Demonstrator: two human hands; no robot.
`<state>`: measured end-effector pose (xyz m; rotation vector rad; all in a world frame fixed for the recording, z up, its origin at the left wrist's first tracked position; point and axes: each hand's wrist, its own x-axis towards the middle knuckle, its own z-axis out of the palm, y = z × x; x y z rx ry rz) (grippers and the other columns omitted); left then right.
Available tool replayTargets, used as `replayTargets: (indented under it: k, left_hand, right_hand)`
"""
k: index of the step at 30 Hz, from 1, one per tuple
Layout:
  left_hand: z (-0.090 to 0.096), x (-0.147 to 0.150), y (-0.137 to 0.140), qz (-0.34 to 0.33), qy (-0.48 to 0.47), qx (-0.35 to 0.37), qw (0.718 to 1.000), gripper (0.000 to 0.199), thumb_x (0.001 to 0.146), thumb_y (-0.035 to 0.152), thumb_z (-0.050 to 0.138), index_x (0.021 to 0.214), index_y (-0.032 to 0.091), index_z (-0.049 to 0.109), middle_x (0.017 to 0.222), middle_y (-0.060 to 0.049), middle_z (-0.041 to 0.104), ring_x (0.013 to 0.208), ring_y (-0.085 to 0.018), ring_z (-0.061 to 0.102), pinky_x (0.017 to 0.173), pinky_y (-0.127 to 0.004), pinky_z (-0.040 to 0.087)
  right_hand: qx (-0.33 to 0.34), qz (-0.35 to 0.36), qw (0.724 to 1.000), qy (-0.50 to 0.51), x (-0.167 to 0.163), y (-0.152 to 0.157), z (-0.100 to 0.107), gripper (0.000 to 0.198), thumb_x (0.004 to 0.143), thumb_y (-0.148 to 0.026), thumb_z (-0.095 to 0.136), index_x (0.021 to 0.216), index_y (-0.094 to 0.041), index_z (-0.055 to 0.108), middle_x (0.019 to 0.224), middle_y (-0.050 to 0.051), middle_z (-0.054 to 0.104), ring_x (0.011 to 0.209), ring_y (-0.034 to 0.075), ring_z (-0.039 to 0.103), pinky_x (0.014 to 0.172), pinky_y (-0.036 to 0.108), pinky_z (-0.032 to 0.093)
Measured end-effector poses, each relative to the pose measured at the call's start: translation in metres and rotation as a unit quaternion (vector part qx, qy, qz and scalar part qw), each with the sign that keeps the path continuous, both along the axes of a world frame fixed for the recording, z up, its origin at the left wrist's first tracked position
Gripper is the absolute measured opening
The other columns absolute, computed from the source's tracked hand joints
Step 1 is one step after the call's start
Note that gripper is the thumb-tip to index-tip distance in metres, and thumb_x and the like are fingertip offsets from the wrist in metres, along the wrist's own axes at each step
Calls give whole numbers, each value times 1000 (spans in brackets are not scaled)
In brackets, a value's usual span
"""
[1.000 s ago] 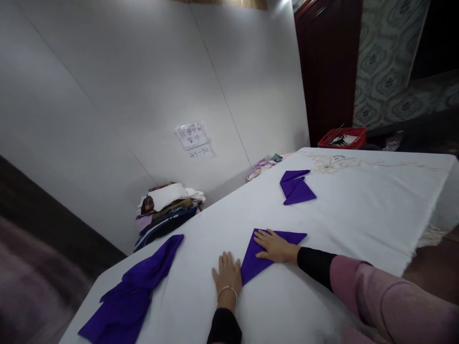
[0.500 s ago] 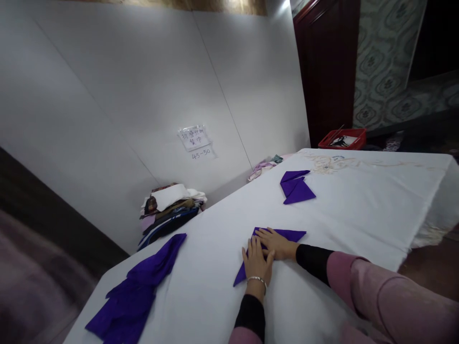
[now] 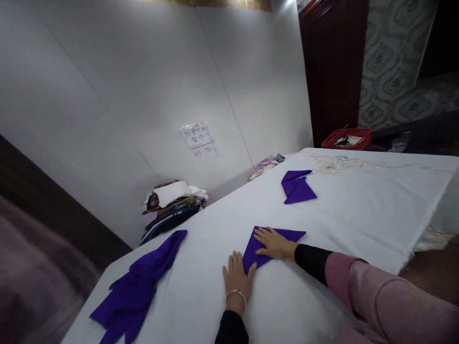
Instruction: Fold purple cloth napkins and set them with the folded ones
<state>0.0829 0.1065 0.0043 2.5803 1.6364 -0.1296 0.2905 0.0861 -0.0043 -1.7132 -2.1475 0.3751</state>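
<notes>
A purple cloth napkin (image 3: 252, 249), folded into a pointed triangular shape, lies flat on the white tablecloth (image 3: 201, 286). My right hand (image 3: 274, 243) rests flat on its middle with the fingers spread. At the near left corner of the napkin is my left hand (image 3: 238, 277), fingers stretched out and pointing away from me; a silver bracelet circles that wrist. The left hand covers the napkin's left tip, and its thumb lies at the cloth's edge. Neither hand grips anything.
Another folded purple napkin (image 3: 298, 187) lies farther back. Several loose purple cloths (image 3: 143, 282) are heaped at the left. Beyond the table's edge sit a stack of folded clothes (image 3: 174, 205) and a red basket (image 3: 364, 138). A handwritten sign (image 3: 196, 135) hangs on the wall.
My left hand has slid left and toward me, from the middle of the napkin to its left corner. My right hand stays on the napkin, nearly unmoved.
</notes>
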Motion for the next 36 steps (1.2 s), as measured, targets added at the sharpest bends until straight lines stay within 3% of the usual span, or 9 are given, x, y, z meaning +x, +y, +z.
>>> replayTargets:
  k: [6,9,12,14,16,18,20,27,36]
  left_hand:
    - [1,-32,3,51,40,7,998,66,90,54,26,147,19,22,155,-5,13,143,-23,11,113,-53,14]
    - [9,-49,11,127,62,2,990,64,91,50,24,147,19,22,155,-6,12,143,-24,13,111,-55,19]
    - [21,-43,18,203,59,55,976,61,92,44,24,145,13,28,154,-12,17,141,-28,18,108,-56,24]
    - [26,-21,17,167,33,102,980,58,93,41,23,142,13,34,152,-13,22,141,-28,20,109,-54,25]
    - [26,9,13,60,6,109,992,55,94,39,21,142,18,36,152,-9,23,142,-25,18,113,-50,19]
    - [20,37,8,-20,-16,66,997,56,93,42,23,144,20,32,153,-6,20,142,-23,15,115,-48,14]
    - [12,53,4,-56,-32,17,998,60,92,47,23,145,19,29,154,-6,18,143,-24,13,115,-49,12]
    - [1,41,11,-44,-38,-21,998,68,90,54,22,147,17,24,155,-5,15,143,-25,11,116,-50,11]
    - [-6,-12,26,71,13,14,997,61,93,46,18,147,19,24,155,-5,12,143,-26,9,113,-54,14]
  right_hand:
    - [4,1,1000,1,1,1,-3,84,84,-70,32,143,-11,36,150,19,25,139,33,18,111,51,8]
    - [11,-1,1000,6,1,1,-4,84,83,-71,31,143,-12,35,150,18,26,139,33,18,111,51,8]
    - [13,-3,1000,4,1,2,-5,85,84,-70,30,143,-10,35,150,19,26,139,33,18,111,51,8]
    - [14,0,1000,2,0,2,-6,84,84,-69,32,142,-8,35,150,20,26,139,34,18,111,52,7]
    - [16,1,1000,-2,0,3,-7,81,86,-66,33,143,-9,34,150,20,26,139,34,18,110,52,8]
    - [15,-2,1000,-8,0,3,-7,76,87,-60,35,143,-10,34,149,20,27,139,33,18,110,52,9]
    - [15,-5,1000,-12,-1,3,-8,72,88,-56,36,143,-10,34,149,20,28,139,33,19,111,52,10]
    - [17,-7,1000,-9,0,2,-8,75,87,-60,37,143,-9,35,148,20,29,138,33,20,111,51,11]
    - [38,-19,998,-37,1,6,-10,76,82,-70,36,142,-23,38,148,13,33,137,32,26,110,51,18]
